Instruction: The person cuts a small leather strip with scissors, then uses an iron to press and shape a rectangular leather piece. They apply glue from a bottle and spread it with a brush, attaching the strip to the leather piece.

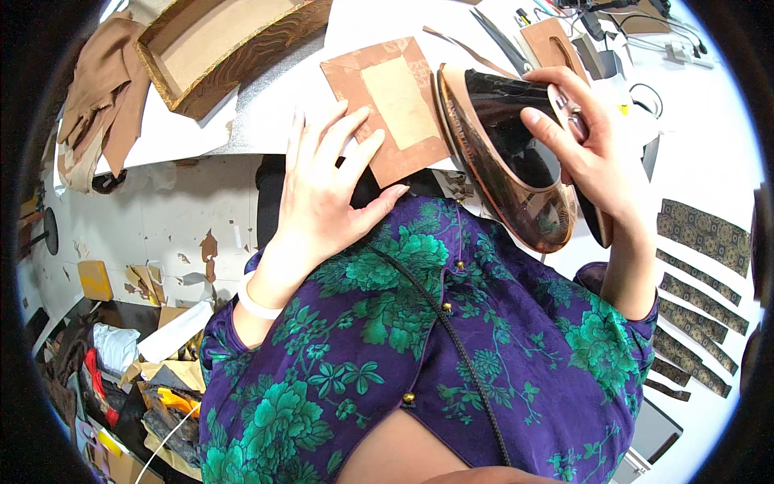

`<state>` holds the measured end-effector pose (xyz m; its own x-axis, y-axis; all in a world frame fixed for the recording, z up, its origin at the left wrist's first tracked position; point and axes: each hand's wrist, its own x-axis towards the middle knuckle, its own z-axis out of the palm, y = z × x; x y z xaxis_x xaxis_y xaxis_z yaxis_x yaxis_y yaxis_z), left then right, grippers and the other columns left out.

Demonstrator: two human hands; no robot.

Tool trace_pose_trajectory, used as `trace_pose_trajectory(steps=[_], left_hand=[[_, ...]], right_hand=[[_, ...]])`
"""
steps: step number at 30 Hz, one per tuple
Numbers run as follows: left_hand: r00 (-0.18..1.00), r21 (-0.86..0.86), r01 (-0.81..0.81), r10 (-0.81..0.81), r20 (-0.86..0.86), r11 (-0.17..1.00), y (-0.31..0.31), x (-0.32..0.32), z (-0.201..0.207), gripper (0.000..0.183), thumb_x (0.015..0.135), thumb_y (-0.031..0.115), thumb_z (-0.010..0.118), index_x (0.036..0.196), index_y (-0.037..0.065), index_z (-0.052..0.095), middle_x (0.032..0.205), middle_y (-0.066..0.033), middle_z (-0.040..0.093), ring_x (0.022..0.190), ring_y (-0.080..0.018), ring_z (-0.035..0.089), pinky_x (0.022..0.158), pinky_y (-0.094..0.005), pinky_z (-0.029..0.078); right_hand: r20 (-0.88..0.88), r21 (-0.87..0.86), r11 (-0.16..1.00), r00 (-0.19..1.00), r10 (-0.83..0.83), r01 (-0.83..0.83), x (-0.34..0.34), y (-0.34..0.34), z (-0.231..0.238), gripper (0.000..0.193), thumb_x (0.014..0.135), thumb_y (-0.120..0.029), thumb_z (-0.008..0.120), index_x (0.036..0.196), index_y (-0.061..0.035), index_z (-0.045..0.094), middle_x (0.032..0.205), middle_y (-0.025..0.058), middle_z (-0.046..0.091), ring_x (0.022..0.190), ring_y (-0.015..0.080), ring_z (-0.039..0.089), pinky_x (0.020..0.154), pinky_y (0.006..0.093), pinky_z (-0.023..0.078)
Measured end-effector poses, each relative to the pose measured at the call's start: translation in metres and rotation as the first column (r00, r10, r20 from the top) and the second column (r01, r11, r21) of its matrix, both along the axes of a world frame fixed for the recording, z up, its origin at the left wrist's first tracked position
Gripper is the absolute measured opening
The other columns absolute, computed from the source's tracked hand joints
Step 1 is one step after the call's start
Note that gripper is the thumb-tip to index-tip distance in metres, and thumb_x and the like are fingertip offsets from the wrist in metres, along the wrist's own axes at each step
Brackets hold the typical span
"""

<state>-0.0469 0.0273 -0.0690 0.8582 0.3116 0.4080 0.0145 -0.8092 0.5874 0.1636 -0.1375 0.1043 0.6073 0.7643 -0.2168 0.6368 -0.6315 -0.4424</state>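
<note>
My right hand (pixel 592 145) is wrapped round the handle of a glossy black and amber clothes iron (pixel 516 145), thumb and fingers closed on it. The iron's rounded tip points toward me, and its flat sole side faces left. Just left of it, a brown covered rectangular panel (pixel 371 60) with a pale bare middle lies on the white table. My left hand (pixel 326 165) is spread flat with fingers apart, holding nothing. Its fingertips reach over the panel's left edge; whether they press on it I cannot tell.
An open gold-brown patterned box (pixel 242 73) stands at the far left beside draped brown leather (pixel 101 81). Scissors (pixel 500 40) and a brown strip (pixel 468 50) lie behind the iron. Patterned dark strips (pixel 701 238) lie at right. Scraps (pixel 173 403) fill the lower left.
</note>
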Motion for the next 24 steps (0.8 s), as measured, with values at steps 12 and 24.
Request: trace_pose_trajectory(steps=[12,24], left_hand=[[0.999,-0.05,-0.026,0.028,0.039,0.998,-0.003,0.0,-0.009,0.055,0.073,0.028,0.089,0.121,0.008,0.07,0.135,-0.0134,0.063,0.135,-0.0372,0.052,0.123,-0.0638,0.028],[0.997,-0.122,-0.005,0.014,0.072,0.993,0.001,0.0,-0.008,0.057,0.072,0.029,0.091,0.123,0.01,0.072,0.139,-0.0128,0.064,0.137,-0.0371,0.054,0.122,-0.0622,0.029]], right_hand=[[0.195,-0.218,0.965,0.962,0.191,-0.147,-0.003,0.007,-0.008,0.036,0.102,-0.025,0.068,0.131,-0.0055,0.059,0.099,0.0136,0.07,0.092,0.018,0.069,0.082,0.0315,0.054],[0.313,-0.161,0.968,0.92,0.236,-0.193,0.01,0.04,-0.018,0.033,0.102,-0.03,0.065,0.127,-0.0082,0.061,0.087,0.0131,0.07,0.075,0.02,0.067,0.069,0.0322,0.052]])
